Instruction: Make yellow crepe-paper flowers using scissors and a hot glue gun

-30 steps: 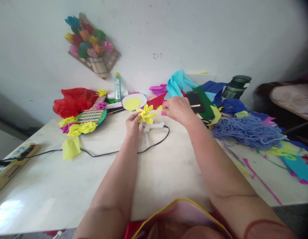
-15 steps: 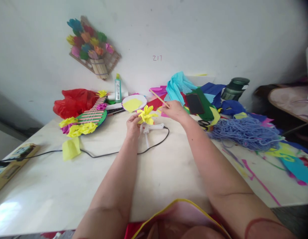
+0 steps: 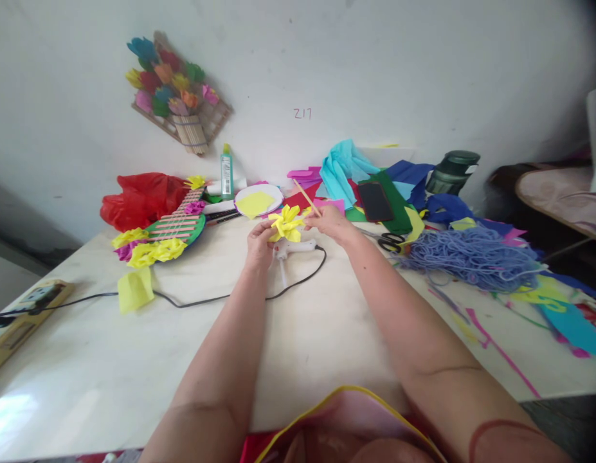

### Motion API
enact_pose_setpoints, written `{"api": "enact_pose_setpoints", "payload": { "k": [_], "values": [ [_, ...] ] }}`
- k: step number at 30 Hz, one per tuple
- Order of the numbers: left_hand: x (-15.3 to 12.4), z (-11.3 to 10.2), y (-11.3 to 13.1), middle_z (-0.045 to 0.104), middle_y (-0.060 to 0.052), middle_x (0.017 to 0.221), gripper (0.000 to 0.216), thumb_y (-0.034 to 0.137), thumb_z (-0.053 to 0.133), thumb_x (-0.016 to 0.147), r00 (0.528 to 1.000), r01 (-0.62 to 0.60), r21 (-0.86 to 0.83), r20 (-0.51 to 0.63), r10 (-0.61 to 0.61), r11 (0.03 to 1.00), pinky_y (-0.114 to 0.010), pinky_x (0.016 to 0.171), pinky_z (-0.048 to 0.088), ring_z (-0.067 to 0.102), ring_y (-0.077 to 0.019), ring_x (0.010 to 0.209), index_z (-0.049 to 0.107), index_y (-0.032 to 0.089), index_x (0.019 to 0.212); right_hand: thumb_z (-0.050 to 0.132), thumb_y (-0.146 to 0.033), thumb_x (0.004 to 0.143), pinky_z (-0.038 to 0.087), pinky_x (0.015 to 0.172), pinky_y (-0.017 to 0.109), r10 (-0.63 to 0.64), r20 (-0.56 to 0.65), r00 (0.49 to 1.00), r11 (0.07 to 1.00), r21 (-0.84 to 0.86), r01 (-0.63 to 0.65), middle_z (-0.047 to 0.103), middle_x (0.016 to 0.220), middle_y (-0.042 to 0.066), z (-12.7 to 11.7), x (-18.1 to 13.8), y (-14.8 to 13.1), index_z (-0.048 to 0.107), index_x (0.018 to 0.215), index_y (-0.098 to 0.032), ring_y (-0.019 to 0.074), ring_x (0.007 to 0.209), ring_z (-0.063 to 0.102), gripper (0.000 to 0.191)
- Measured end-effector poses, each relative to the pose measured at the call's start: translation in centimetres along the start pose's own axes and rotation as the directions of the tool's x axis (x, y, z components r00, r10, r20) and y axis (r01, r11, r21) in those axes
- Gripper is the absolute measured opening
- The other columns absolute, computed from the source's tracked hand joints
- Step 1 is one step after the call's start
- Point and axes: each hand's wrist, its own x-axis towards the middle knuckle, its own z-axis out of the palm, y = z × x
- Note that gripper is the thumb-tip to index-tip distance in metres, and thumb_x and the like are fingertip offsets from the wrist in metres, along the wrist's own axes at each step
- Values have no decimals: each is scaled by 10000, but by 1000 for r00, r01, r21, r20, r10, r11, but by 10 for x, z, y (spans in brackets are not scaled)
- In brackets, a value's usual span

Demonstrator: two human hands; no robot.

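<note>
Left hand [image 3: 260, 244] pinches spiky yellow paper flower [image 3: 286, 224], right hand [image 3: 333, 225] holds slim tan wooden stick [image 3: 305, 195]; likely shaping petals, next needing gentleness

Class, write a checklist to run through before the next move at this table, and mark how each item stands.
1. Yellow flower gripped by the left hand: ok.
2. Wooden stick gripped by the right hand: ok.
3. Scissors apart from both hands: ok.
4. Glue gun well away from the hands: not ok, close by the left.
5. Glue gun cool: cannot tell.
6. Cord clear of the arms: not ok, passes beneath the left forearm.
</note>
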Motion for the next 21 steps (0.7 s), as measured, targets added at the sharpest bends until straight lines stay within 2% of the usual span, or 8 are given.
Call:
{"api": "enact_pose_setpoints", "payload": {
  "k": [2,6,11,16,21],
  "values": [
    [-1,0,2,672,-23,659,291,242,705,478,1000,11,-6,13,-11,1000,-228,433,395,576,-132,512,693,165,759,635,-160,696,471,661,235,-16,-15,1000,1000,-14,16,685,669,22,-1,1,2,648,639,-154,122,663,600,59],
    [-3,0,6,664,-13,656,390,280,697,515,1000,15,-57,18,-14,998,-246,504,443,607,-153,553,672,178,891,607,-134,679,489,683,243,-74,-23,997,997,-24,74,673,660,17,-4,4,5,638,620,-157,132,688,623,70],
    [0,-2,2,687,-51,707,503,450,733,557,998,54,-29,25,-53,998,-278,537,459,639,-193,603,648,187,977,599,-112,680,505,722,248,-136,23,990,989,-55,137,673,668,6,-8,5,6,626,636,-162,138,718,656,71],
    [2,-2,-3,671,-47,665,488,454,790,537,997,77,16,-2,-77,997,-295,528,462,634,-208,590,703,162,918,603,-108,693,507,728,238,-138,95,986,987,-66,145,689,701,-11,-7,5,6,645,684,-171,137,740,673,76],
    [0,0,-2,685,-53,667,361,381,821,499,999,49,12,15,-49,999,-267,516,459,623,-179,585,722,146,754,621,-122,705,512,745,257,-177,90,980,975,-118,187,703,739,0,-2,7,10,687,719,-164,152,782,670,80]
  ]
}}
